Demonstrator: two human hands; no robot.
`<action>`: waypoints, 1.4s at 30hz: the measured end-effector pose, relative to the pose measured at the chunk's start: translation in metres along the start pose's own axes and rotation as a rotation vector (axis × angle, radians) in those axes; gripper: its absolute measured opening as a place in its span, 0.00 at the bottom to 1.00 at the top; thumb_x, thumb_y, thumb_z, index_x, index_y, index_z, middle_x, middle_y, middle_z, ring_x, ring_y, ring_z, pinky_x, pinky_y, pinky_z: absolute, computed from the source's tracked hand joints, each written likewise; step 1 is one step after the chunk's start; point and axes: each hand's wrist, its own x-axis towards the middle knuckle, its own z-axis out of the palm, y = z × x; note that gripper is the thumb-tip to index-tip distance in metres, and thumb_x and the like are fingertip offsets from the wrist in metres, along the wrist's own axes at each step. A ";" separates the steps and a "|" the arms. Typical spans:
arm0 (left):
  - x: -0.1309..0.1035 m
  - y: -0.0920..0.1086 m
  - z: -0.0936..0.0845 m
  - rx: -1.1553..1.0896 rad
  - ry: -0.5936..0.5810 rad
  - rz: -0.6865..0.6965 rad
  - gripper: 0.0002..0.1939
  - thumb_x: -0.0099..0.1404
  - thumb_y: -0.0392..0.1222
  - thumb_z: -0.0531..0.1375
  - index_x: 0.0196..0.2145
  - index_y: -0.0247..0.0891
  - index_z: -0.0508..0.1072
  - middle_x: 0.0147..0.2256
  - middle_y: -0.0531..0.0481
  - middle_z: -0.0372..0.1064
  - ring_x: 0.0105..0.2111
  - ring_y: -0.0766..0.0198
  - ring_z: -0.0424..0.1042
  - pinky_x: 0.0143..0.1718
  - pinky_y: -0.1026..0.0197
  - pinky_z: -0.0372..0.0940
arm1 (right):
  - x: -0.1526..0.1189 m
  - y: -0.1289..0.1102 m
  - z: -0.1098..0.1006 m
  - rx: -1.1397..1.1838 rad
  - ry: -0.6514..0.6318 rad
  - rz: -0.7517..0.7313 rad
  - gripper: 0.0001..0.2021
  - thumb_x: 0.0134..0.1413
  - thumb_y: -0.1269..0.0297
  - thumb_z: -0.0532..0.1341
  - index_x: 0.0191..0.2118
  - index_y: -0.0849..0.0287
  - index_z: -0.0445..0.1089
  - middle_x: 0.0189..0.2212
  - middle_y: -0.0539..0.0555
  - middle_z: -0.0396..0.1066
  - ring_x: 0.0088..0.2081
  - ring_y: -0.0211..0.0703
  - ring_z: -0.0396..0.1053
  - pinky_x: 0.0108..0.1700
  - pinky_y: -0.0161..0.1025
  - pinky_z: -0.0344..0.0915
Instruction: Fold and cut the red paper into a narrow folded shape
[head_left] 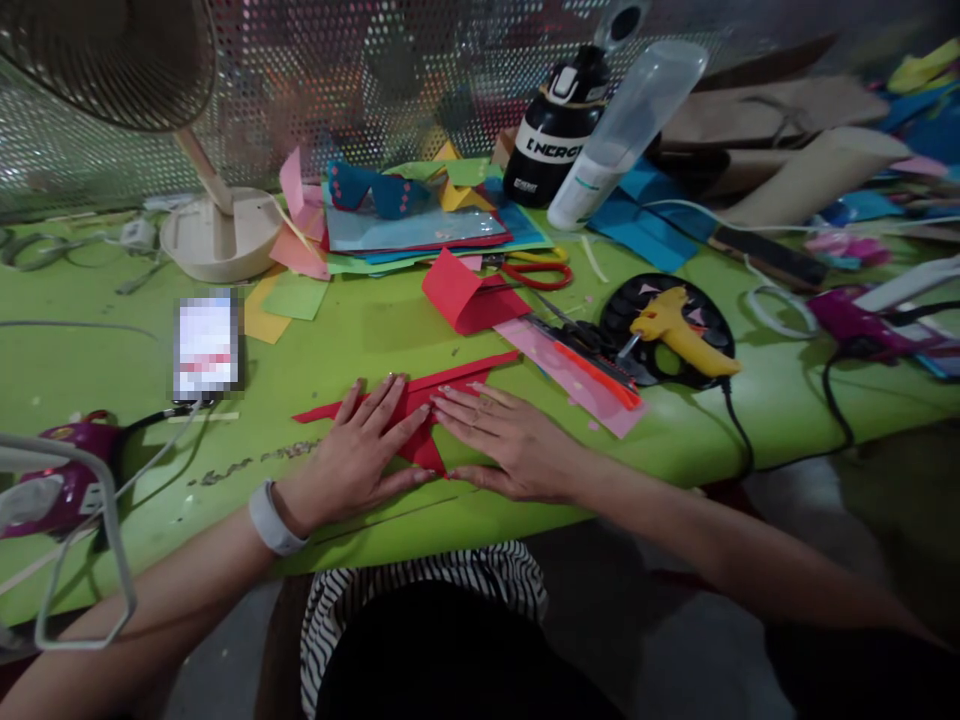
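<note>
A folded piece of red paper (420,452) lies flat on the green table, with a narrow folded band along its far edge. My left hand (364,455) rests on its left part, fingers stretched out and spread. From the other side my right hand (510,440) lies flat over the right part, fingers extended. Both thumbs point toward the paper's near corner. The hands cover much of the sheet, so its full shape is hidden. Beyond it sits a curled red paper piece (469,295), close to red-handled scissors (536,272).
A yellow glue gun (679,335) lies on a round black tray (611,300) at right, beside a pink paper strip (525,350). Phone (206,345) and fan (217,240) stand left. Coloured papers (420,235), a black bottle (551,145) and a clear bottle (630,130) are behind.
</note>
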 end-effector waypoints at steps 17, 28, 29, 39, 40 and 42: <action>0.001 0.000 -0.001 -0.003 -0.027 -0.014 0.37 0.69 0.62 0.49 0.67 0.36 0.51 0.68 0.33 0.40 0.68 0.45 0.42 0.66 0.37 0.41 | -0.002 0.002 0.001 0.046 -0.009 0.005 0.28 0.66 0.53 0.52 0.62 0.70 0.61 0.63 0.64 0.58 0.66 0.51 0.54 0.66 0.55 0.54; 0.001 0.001 -0.002 -0.001 -0.035 -0.017 0.38 0.69 0.64 0.47 0.67 0.37 0.51 0.69 0.33 0.39 0.68 0.45 0.41 0.66 0.37 0.41 | -0.002 0.009 0.000 0.105 -0.063 -0.006 0.27 0.67 0.53 0.50 0.64 0.66 0.58 0.63 0.61 0.58 0.66 0.48 0.53 0.67 0.54 0.52; 0.001 0.001 -0.002 -0.003 -0.034 -0.020 0.38 0.69 0.64 0.47 0.67 0.37 0.51 0.69 0.33 0.39 0.68 0.45 0.41 0.66 0.37 0.41 | -0.002 0.009 0.000 0.099 -0.066 -0.008 0.28 0.67 0.53 0.50 0.64 0.67 0.58 0.63 0.61 0.58 0.66 0.49 0.53 0.67 0.54 0.52; 0.001 0.002 -0.002 -0.023 -0.011 -0.014 0.37 0.69 0.63 0.48 0.67 0.36 0.53 0.68 0.33 0.41 0.68 0.45 0.43 0.66 0.37 0.40 | -0.002 0.010 0.003 0.072 -0.023 -0.011 0.27 0.67 0.54 0.51 0.63 0.69 0.59 0.63 0.63 0.58 0.67 0.51 0.52 0.66 0.54 0.53; 0.001 0.002 -0.002 -0.027 -0.008 -0.014 0.37 0.69 0.63 0.48 0.66 0.36 0.54 0.68 0.33 0.41 0.68 0.44 0.43 0.66 0.37 0.40 | -0.002 0.009 0.003 0.069 -0.018 -0.003 0.27 0.67 0.54 0.51 0.64 0.69 0.59 0.64 0.63 0.57 0.67 0.50 0.52 0.66 0.55 0.52; 0.001 0.001 -0.001 -0.035 -0.003 -0.014 0.37 0.69 0.63 0.48 0.66 0.36 0.55 0.68 0.33 0.41 0.68 0.44 0.43 0.66 0.37 0.40 | -0.002 0.008 0.003 0.069 -0.016 0.015 0.28 0.67 0.53 0.51 0.64 0.67 0.58 0.64 0.62 0.56 0.67 0.50 0.51 0.66 0.56 0.52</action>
